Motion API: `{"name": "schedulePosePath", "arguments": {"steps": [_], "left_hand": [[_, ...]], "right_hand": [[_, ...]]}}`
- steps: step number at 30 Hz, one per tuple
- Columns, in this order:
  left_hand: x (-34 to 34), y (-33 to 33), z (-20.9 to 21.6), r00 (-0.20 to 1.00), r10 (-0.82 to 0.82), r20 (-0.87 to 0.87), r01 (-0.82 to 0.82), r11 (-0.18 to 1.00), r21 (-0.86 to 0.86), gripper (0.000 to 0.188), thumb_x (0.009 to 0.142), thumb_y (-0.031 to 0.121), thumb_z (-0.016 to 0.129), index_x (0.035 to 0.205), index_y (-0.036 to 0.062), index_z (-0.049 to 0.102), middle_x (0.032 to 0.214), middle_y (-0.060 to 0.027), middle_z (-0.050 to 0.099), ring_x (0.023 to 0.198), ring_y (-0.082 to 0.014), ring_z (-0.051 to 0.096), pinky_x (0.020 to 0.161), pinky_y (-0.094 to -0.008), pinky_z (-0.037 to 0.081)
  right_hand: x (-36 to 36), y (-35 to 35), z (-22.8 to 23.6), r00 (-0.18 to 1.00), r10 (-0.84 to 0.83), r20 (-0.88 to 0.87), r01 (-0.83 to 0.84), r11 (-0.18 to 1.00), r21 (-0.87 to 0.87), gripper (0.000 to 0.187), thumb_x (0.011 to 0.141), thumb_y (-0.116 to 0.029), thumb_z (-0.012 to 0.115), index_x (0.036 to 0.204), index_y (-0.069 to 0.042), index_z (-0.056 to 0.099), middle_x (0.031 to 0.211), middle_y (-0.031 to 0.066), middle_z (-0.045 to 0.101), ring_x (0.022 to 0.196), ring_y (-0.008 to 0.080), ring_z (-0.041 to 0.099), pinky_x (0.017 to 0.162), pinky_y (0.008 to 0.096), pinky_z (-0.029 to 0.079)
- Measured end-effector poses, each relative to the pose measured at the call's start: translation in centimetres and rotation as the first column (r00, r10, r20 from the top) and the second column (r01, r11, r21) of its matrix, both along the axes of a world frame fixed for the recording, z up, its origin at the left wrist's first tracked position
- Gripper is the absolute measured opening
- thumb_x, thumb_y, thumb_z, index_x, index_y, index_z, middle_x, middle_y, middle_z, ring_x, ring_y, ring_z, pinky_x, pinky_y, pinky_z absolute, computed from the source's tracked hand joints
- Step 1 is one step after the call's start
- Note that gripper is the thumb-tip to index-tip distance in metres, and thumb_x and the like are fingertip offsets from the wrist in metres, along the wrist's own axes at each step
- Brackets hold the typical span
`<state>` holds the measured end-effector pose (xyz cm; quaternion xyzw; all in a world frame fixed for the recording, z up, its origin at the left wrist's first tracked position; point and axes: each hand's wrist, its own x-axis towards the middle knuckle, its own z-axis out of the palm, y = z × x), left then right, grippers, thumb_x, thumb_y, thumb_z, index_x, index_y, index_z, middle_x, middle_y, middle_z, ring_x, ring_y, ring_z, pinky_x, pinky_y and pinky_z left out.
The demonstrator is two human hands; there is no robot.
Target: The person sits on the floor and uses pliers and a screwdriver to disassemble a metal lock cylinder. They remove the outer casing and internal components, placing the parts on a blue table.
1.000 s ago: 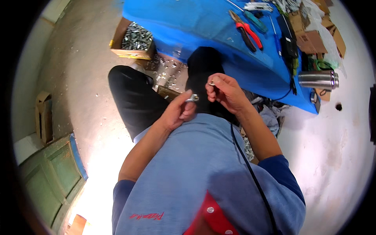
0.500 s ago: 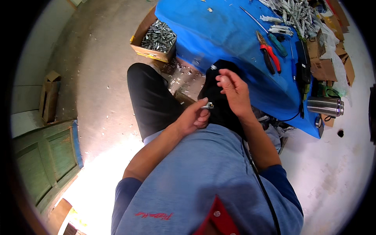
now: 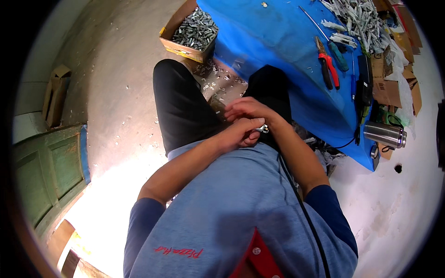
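Piece (image 3: 263, 129), small and silvery, is pinched in left hand (image 3: 242, 133) over the lap, its end sticking out past the thumb near the right wrist. Right hand (image 3: 248, 109) crosses just beyond it, fingers stretched out; thumb and palm hidden, so can't tell if it grips anything. Progress, judging by layout: this one unfinished, being in hand. Box (image 3: 183, 51) beside blue surface (image 3: 278, 46) well filled with similar-looking metal parts (image 3: 197, 30); big whitish-silver pile (image 3: 357, 21) at surface's far right. Which heap is done and which is left: unclear. Pale scraps (image 3: 214, 85) scattered on floor. Pliers (image 3: 328, 67) lie on surface, not in hand.
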<state>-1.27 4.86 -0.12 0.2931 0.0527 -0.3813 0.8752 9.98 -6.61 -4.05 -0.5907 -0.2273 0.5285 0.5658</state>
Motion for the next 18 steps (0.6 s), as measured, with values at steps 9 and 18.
{"name": "schedulePosePath", "arguments": {"steps": [9, 18], "left_hand": [[-0.3, 1.0, -0.5, 0.989, 0.083, -0.125, -0.096, 0.991, -0.098, 0.051, 0.097, 0.047, 0.048, 0.061, 0.0119, 0.043, 0.053, 0.0040, 0.036, 0.044, -0.0058, 0.031, 0.041, -0.0197, 0.020], [0.3, -1.0, -0.9, 0.980, -0.076, 0.185, 0.060, 0.994, 0.090, 0.048, 0.098, 0.046, 0.047, 0.063, 0.0136, 0.046, 0.059, 0.0060, 0.037, 0.049, -0.0064, 0.028, 0.047, -0.0225, 0.022]], "right_hand": [[-0.4, 2.0, -2.4, 0.906, -0.246, 0.344, 0.339, 0.909, -0.243, 0.026, 0.085, -0.004, 0.052, 0.106, 0.005, 0.065, 0.095, 0.0105, 0.067, 0.087, 0.0205, 0.066, 0.075, 0.0306, 0.052], [-1.3, 2.0, -1.8, 0.998, 0.069, -0.012, -0.070, 0.964, -0.255, 0.039, 0.082, -0.009, 0.053, 0.119, 0.004, 0.059, 0.105, 0.0129, 0.067, 0.099, 0.0223, 0.063, 0.083, 0.0327, 0.049]]}}
